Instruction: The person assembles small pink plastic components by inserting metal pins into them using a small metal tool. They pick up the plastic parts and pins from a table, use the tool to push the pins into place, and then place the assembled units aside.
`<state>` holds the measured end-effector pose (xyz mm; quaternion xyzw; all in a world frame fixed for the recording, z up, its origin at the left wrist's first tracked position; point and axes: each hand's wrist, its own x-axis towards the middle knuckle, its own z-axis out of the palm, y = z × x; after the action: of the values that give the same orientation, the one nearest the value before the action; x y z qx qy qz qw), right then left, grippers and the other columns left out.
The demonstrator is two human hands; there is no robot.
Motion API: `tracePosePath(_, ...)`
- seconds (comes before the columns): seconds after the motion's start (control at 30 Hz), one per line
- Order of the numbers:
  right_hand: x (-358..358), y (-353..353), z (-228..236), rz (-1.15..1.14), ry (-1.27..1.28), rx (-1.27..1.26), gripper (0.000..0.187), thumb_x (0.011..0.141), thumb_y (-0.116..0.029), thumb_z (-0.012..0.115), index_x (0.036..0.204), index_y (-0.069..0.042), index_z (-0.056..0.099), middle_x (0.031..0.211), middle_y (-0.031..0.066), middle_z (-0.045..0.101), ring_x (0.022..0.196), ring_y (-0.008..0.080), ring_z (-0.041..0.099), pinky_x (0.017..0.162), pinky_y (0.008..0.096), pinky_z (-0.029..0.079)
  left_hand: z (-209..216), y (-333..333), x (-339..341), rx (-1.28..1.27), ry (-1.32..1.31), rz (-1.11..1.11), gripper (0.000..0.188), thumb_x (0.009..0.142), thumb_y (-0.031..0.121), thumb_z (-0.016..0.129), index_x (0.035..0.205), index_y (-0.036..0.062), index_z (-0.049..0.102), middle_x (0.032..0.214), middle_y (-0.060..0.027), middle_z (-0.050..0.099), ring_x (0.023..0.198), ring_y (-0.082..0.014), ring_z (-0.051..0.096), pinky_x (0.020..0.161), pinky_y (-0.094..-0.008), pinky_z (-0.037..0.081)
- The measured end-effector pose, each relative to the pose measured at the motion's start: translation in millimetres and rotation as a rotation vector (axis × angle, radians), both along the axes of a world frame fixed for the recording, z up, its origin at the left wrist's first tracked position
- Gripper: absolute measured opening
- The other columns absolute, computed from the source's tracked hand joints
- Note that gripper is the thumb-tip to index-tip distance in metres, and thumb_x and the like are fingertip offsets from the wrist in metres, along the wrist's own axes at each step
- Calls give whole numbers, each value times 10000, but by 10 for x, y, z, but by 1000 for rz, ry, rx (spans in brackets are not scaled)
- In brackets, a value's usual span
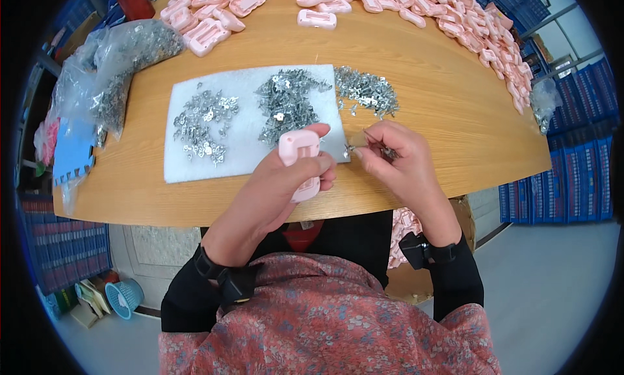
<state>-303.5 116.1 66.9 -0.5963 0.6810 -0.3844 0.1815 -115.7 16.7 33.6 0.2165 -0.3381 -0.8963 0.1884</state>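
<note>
My left hand (276, 183) is closed around a pink plastic casing (300, 147), its hollow, slotted side turned up and my thumb across it. Just to its right, my right hand (400, 157) pinches a small shiny metal piece (348, 150) between thumb and fingertips, and more small metal bits seem tucked in the curled fingers. Under and beyond the hands lies a white foam sheet (244, 82). On it are two heaps of small metal pieces, a looser left heap (207, 118) and a denser right heap (289, 98). A third metal heap (367, 90) rests on the wood beside the sheet.
Many pink casings (468, 27) line the far and right table edges. A clear bag of metal parts (123, 63) stands at the left by a blue foam mat (75, 150). A red can (135, 1) is at the far left. More pink casings (404, 228) lie in a box below the table.
</note>
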Motion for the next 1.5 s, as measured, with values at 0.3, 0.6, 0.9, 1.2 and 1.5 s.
tracePosePath(0.3, 88, 119, 32, 132, 39, -90, 141, 815, -54, 713, 921, -13, 630, 760, 69, 591, 627, 154, 584, 574, 279, 470, 0, 62, -106, -28, -42, -63, 559, 869, 69, 675, 1376, 18, 445, 957, -43, 592, 833, -134, 605, 762, -275, 512)
tracePosePath(0.6, 222, 209, -128, -66, -560, 153, 119, 901, -107, 668, 914, 3, 623, 756, -49, 547, 686, 25, 467, 611, 217, 409, -90, 127, -149, -75, 4, 75, 565, 881, 66, 665, 1391, 17, 428, 953, -47, 602, 821, -135, 598, 763, -287, 509)
tracePosePath(0.9, 211, 187, -96, -12, -358, -5, 94, 897, -77, 650, 918, 3, 606, 786, -10, 593, 689, 38, 527, 605, 230, 435, -112, 37, -51, 226, 196, -56, 734, 1000, 603, 222, 1384, 27, 466, 849, -78, 621, 726, -199, 606, 652, -358, 516)
tracePosePath(1.2, 285, -37, -31, 160, 80, -118, 119, 840, -106, 681, 914, -29, 630, 755, 116, 606, 676, 284, 627, 586, 365, 491, -115, 106, -6, 280, 90, -106, 689, 1012, 607, 226, 1295, 59, 532, 866, -79, 635, 768, -199, 657, 659, -406, 596)
tracePosePath(1.5, 350, -30, 4, 131, 360, 9, 110, 836, -138, 664, 837, -45, 607, 793, 119, 623, 710, 316, 630, 589, 418, 490, -201, 158, -10, 306, -44, -141, 654, 1027, 576, 186, 1133, 55, 568, 887, -96, 637, 766, -226, 659, 700, -478, 596)
